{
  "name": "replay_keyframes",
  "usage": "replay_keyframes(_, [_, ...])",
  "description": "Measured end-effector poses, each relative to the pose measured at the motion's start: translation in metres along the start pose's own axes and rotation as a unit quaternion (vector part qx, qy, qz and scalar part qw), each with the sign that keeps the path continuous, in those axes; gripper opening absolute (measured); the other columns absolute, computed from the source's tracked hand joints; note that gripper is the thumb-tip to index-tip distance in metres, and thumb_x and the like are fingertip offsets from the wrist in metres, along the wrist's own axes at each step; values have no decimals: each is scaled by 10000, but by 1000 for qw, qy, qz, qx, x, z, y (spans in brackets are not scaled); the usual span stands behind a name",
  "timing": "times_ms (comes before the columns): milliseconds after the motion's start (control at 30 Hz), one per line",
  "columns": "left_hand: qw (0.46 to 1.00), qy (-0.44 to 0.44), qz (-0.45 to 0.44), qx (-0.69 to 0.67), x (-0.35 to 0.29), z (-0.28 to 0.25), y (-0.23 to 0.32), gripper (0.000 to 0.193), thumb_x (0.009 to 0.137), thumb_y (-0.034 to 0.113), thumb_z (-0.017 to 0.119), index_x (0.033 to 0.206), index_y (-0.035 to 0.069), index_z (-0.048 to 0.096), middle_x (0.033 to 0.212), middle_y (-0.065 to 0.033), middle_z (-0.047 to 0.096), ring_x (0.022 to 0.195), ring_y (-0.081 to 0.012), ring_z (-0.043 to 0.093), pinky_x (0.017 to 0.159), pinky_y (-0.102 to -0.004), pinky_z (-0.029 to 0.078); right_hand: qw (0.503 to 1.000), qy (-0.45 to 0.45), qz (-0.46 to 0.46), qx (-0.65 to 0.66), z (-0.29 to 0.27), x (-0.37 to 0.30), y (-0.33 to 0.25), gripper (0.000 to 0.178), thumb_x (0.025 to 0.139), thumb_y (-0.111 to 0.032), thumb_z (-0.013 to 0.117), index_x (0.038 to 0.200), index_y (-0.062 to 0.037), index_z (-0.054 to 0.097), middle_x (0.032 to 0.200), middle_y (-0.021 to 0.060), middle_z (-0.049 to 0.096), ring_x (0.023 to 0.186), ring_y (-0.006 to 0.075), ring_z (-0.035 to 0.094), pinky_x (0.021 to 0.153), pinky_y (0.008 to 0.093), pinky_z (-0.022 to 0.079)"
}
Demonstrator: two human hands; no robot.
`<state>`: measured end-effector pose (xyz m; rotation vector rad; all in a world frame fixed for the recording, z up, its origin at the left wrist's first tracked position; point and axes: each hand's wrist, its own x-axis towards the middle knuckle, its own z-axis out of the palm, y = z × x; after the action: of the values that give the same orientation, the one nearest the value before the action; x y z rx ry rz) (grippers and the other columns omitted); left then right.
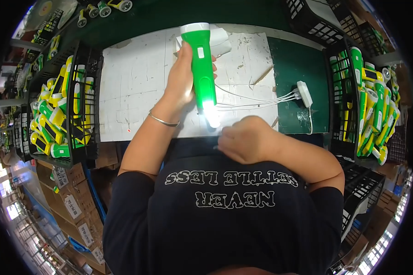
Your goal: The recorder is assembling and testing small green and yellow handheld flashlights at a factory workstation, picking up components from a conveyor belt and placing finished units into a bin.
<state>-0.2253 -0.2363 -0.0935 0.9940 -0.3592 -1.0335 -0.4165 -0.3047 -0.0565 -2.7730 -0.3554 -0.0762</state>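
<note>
Left hand is wrapping a closed grip around the green flashlight, holding it over the white worktop at upper centre of the frame, its lit end glowing toward the person. Right hand is sitting curled just below that lit end, centre frame; can't tell whether its grip is pinching anything, since the fingers are hiding it. Thin white cables are running from under the flashlight to a white adapter block at right, on the green mat. Black crates of yellow and green flashlights are flanking both sides of the frame. Risks, as I judge them: the cables are lying slack right by the right hand, so a snag there could drag the adapter block off the mat; the flashlight is being held by one hand only, so a slip could drop it onto the worktop; glare from the lit end is washing out detail around it.
</note>
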Motion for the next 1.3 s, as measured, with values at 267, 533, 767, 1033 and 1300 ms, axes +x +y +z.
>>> replay_keyframes(267, [996, -85, -2, -17, -9, 16, -7, 330, 913, 276, 511, 1146, 65, 411, 915, -97, 551, 767, -159, 567, 644, -294, 501, 898, 236, 262, 262, -1, 37, 36, 326, 726, -291, 704, 687, -67, 470, 573, 52, 493, 511, 219, 500, 486, 317, 405])
replay_keyframes(533, [989, -32, -63, 130, -26, 16, 9, 399, 895, 291, 546, 1173, 49, 393, 881, -77, 559, 690, -113, 560, 604, -267, 494, 823, 268, 289, 408, -12, 21, 72, 417, 779, -229, 692, 568, -70, 369, 564, -49, 389, 547, 44, 320, 460, 230, 292])
replay_keyframes(767, [835, -103, 82, 535, -43, 23, 19, 460, 818, 242, 607, 1178, 31, 413, 967, -185, 588, 885, -335, 598, 746, -385, 483, 902, 128, 242, 335, -41, 21, 79, 593, 671, -311, 764, 1165, -101, 511, 805, 21, 569, 638, 74, 483, 595, 215, 401])
replay_keyframes(1033, [669, -118, 47, 732, -64, -17, 65, 374, 699, 132, 642, 1047, 49, 531, 899, -142, 616, 836, -309, 597, 733, -371, 479, 868, 130, 203, 434, -34, 13, 87, 633, 588, -176, 811, 1142, -147, 505, 918, 15, 601, 561, 19, 310, 507, 180, 288])
replay_keyframes(1300, [903, -136, -65, 402, -50, -31, 28, 623, 738, 220, 677, 1261, 28, 399, 1084, -162, 564, 990, -246, 558, 854, -319, 435, 852, 182, 293, 394, 29, 50, 87, 552, 664, -202, 756, 1146, -80, 513, 911, 44, 593, 663, 93, 530, 594, 253, 442])
